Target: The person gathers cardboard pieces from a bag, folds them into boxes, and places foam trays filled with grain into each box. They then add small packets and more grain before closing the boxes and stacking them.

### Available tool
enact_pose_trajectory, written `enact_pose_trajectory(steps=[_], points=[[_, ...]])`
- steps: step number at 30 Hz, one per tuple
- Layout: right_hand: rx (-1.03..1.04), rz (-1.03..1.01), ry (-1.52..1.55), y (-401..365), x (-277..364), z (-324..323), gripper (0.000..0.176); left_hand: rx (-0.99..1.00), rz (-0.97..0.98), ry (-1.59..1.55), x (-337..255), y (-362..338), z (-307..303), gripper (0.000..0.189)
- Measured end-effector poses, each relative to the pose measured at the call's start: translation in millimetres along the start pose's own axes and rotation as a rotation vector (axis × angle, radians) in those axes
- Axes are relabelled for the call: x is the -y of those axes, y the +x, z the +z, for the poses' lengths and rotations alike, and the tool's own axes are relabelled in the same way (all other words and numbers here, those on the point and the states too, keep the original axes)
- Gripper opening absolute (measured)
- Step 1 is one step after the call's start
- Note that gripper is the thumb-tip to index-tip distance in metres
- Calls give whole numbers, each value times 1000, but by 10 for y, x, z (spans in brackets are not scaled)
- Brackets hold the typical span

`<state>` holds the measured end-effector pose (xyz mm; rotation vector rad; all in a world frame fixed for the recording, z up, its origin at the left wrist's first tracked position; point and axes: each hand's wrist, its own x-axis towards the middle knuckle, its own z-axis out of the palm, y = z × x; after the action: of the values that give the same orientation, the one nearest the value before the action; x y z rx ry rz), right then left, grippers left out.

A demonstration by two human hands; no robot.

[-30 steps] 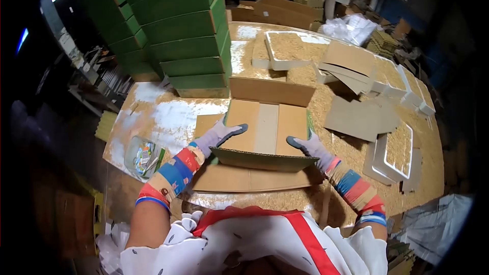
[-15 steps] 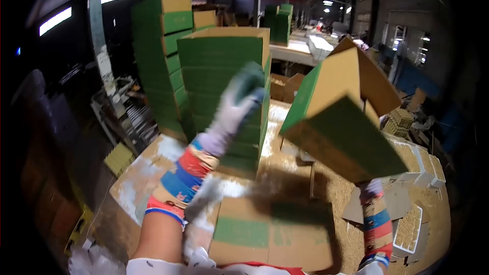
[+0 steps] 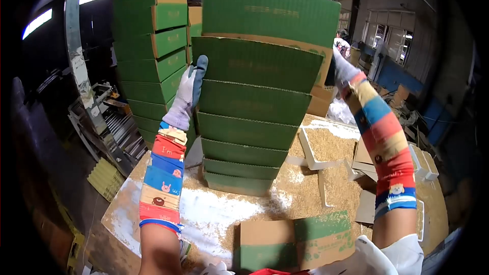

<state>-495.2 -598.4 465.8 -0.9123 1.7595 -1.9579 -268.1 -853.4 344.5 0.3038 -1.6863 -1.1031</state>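
- The top carton [image 3: 270, 12] is sitting on the tall green stack [image 3: 244, 132] at the far side of the table [image 3: 214, 214], bracketed at both ends by gloved hands.
- Left hand [image 3: 189, 94]: laid open and flat, fingers together, against the stack's left edge just under the top carton.
- Right hand [image 3: 342, 69]: up at the right end and mostly hidden, so the grip can't be told.
- It's corrugated card, so probably light and fairly stiff but easily dented. It's best squeezed at the ends with flat palms.
- The cartons are shut, so the contents can't be seen.
- A white-rimmed tray [image 3: 326, 145] beside the stack is filled with tan crumbly stuff.
- A flattened carton [image 3: 295, 239] is lying at the near edge.
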Motion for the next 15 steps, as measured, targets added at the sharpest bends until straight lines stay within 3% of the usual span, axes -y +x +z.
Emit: enact_pose_trajectory(steps=[1,4,5,6,8,9,10,11,12,14,15], points=[[26,-108,-142,173,-29,37,65,-40,26,0,-79,-66,-8,66],[109,-408,-576,652,-226,31,46,32,12,-235,292,82,-121,69],[138,-503,-723,694,-296,-29,40,-5,31,-153,343,99,-128,68],[109,-557,-762,577,-336,-79,38,-43,46,-70,403,118,-135,67],[78,-596,-782,101,-484,-148,37,-137,111,-206,700,144,-64,69],[78,-582,-763,-255,-594,-169,38,-234,81,-173,515,-104,33,70],[78,-659,-694,-668,-957,-253,43,-369,67,160,-225,-664,212,65],[80,-736,-627,-1082,-1319,-336,49,-345,192,240,-442,-1062,265,64],[351,-220,-735,-1854,-1292,-436,63,-208,249,-27,-511,-1517,384,66],[794,-302,-1101,-2897,-1857,-830,93,179,232,8,-560,-2522,557,67],[966,-207,-1411,-3495,-1982,-983,105,383,345,535,-530,-2997,574,73]])
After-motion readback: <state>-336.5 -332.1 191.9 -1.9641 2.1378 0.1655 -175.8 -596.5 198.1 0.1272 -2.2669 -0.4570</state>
